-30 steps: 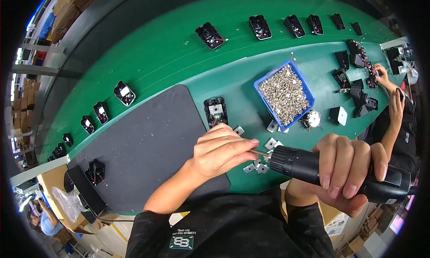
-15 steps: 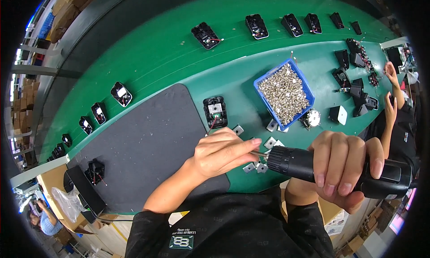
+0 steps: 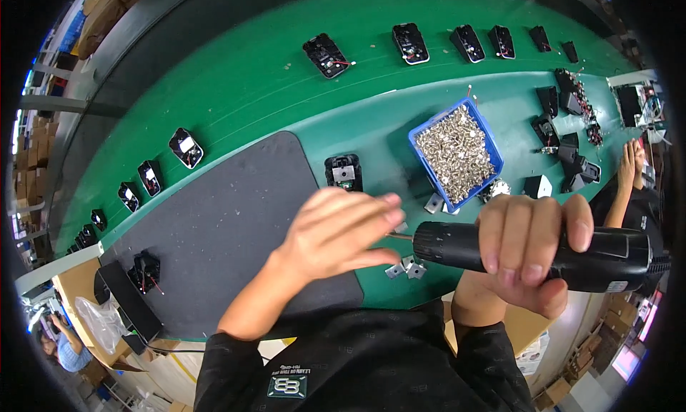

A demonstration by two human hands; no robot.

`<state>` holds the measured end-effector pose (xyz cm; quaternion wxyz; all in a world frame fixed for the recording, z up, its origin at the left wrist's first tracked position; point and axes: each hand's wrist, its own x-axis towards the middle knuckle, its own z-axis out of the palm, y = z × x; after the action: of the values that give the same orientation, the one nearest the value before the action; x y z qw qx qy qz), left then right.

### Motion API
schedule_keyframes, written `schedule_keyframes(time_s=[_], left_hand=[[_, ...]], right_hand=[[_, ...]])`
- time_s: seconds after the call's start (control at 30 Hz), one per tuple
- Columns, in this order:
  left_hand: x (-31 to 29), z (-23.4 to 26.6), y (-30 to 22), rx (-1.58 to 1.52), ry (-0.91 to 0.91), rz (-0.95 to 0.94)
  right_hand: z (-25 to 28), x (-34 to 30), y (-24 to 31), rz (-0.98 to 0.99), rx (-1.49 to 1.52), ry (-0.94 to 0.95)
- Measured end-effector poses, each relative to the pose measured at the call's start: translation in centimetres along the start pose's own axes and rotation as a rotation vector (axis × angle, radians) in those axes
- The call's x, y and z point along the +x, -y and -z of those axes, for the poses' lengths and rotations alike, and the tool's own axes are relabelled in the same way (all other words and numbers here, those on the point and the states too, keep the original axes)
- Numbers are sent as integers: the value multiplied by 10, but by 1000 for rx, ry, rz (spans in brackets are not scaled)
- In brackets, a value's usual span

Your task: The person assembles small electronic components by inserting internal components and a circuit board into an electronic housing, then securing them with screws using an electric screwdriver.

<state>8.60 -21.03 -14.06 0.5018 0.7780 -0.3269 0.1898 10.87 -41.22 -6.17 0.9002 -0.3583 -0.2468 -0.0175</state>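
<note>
My right hand (image 3: 532, 244) is wrapped round a black electric screwdriver (image 3: 450, 245), held level with its thin metal bit (image 3: 401, 236) pointing left. My left hand (image 3: 330, 237) hovers beside the bit tip, slightly smeared by motion, its thumb apart from its stretched fingers; no object shows in it. Just beyond the left hand lies a black plastic housing (image 3: 344, 172) with a square metal plate and a small circuit board inside; its near end is hidden by the hand. Small square metal plates with a centre hole (image 3: 414, 270) lie below the screwdriver, partly covered.
A blue bin (image 3: 432, 180) full of silvery screws (image 3: 457, 155) stands beyond the screwdriver. Housings (image 3: 186, 148) line the green belt (image 3: 250, 90). A dark mat (image 3: 236, 219) covers the left bench. Black parts (image 3: 568, 151) and another person's hands (image 3: 629, 163) are at right.
My left hand has let go of the bit tip, drawn left, and its fingers have opened. The screwdriver has shifted slightly left and up. Housings on the left belt have slid farther left.
</note>
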Motion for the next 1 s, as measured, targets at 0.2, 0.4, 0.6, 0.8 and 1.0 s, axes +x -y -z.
schedule_keyframes(time_s=[0.2, 0.4, 0.6, 0.8, 1.0], left_hand=[[-13, 35, 34, 245, 391, 400], [-18, 16, 44, 213, 268, 401], [-18, 13, 48, 180, 229, 402], [-16, 8, 49, 167, 217, 413], [-14, 6, 49, 161, 231, 428]], right_hand=[[-7, 6, -29, -40, -161, -117], [-6, 11, -68, -29, -345, -149], [1, 12, -80, -41, -382, -114], [8, 13, -81, -17, -386, -37], [10, 15, -77, -58, -390, -8]])
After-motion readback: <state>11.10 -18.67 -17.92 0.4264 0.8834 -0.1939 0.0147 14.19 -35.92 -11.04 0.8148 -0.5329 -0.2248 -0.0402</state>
